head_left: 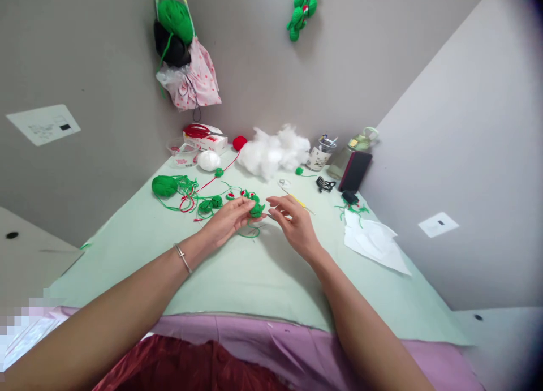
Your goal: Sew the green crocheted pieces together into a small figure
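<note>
The left hand is pinching a green knitted piece, right of the green yarn ball! Just to its right, the right hand is gripping a thin tool, white stuffing sitting beyond.

At frame centre, the left hand held a yarn piece above the table, with the right hand, around a thin tool, just right of it. Behind them, left to right, sat a box with scissors on top, a heap of stuffing, a pen cup and a bottle, a phone before the bottle. A yarn ball lay left of centre, paper sheets right, and a bag hung at the frame's upper left.
</note>
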`<action>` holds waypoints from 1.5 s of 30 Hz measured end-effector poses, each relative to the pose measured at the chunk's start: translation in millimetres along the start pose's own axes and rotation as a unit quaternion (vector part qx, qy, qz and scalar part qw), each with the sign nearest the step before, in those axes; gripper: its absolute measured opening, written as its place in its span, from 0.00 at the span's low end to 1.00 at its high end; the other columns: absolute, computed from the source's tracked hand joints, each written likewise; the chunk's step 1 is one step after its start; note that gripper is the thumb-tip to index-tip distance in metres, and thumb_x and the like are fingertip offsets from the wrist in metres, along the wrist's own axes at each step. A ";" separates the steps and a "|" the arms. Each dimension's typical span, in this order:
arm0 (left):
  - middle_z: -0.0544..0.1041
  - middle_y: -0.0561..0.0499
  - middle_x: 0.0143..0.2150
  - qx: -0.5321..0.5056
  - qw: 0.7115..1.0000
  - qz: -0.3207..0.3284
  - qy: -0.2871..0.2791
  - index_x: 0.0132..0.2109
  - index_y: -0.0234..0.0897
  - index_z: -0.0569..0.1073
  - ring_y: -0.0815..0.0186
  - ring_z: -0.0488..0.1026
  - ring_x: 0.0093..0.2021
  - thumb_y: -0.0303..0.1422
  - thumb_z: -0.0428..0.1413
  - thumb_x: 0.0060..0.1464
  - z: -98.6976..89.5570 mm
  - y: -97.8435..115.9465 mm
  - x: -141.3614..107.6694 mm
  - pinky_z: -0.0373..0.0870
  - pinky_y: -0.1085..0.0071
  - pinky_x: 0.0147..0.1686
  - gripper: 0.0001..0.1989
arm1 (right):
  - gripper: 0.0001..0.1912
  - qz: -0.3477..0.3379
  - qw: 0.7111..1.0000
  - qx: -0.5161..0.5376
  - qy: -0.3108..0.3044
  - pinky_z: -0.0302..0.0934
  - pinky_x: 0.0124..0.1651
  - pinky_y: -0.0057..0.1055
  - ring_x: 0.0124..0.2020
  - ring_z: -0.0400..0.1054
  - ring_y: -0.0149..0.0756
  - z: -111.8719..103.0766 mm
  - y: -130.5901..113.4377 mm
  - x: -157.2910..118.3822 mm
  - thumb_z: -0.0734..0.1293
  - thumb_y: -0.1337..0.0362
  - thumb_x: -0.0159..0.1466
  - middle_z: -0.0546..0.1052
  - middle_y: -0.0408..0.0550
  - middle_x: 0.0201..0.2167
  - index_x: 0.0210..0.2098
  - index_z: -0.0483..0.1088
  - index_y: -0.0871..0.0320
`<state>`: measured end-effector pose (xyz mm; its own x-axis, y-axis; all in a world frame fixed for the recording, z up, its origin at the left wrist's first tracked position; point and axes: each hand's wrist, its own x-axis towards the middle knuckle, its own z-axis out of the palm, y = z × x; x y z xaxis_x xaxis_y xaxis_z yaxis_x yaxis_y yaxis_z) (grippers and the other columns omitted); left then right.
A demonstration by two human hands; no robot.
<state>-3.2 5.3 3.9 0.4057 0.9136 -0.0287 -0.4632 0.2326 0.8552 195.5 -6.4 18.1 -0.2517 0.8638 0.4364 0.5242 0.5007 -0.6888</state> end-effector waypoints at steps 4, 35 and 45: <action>0.76 0.51 0.37 0.026 0.999 -0.033 -0.018 0.44 0.35 0.73 0.67 0.79 0.36 0.37 0.63 0.58 1.8 -2.6 -3.4 0.77 0.70 0.42 0.12 | 0.09 -0.014 1.000 0.007 -0.013 0.61 0.40 0.31 0.39 0.69 0.35 2.1 -9.6 -1.8 0.63 0.63 0.68 0.75 0.50 0.41 0.40 0.76 0.55; 0.76 0.53 0.34 -0.024 0.991 0.095 0.092 0.41 0.37 0.76 0.68 0.76 0.36 0.36 0.63 0.52 -15.8 24.2 4.2 0.74 0.67 0.49 0.10 | 0.19 0.234 0.828 0.505 0.075 0.42 0.19 0.23 0.18 0.44 0.21 -25.0 2.6 14.2 0.78 0.57 0.49 0.63 0.35 0.24 0.35 0.69 0.56; 0.75 0.49 0.39 0.128 0.963 0.139 0.191 0.34 0.38 0.76 0.63 0.70 0.39 0.35 0.58 0.52 -22.4 25.4 6.2 0.71 0.67 0.43 0.06 | 0.16 0.243 0.871 0.424 0.040 0.43 0.21 0.24 0.18 0.47 0.20 -17.7 6.2 11.7 0.77 0.55 0.53 0.67 0.37 0.23 0.33 0.73 0.59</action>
<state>-30.1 24.4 13.9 -0.0488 0.9961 0.0735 -0.2835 -0.0843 0.9552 210.1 5.8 29.3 -0.0930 0.9956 -0.0111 -0.2454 -0.0337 -0.9688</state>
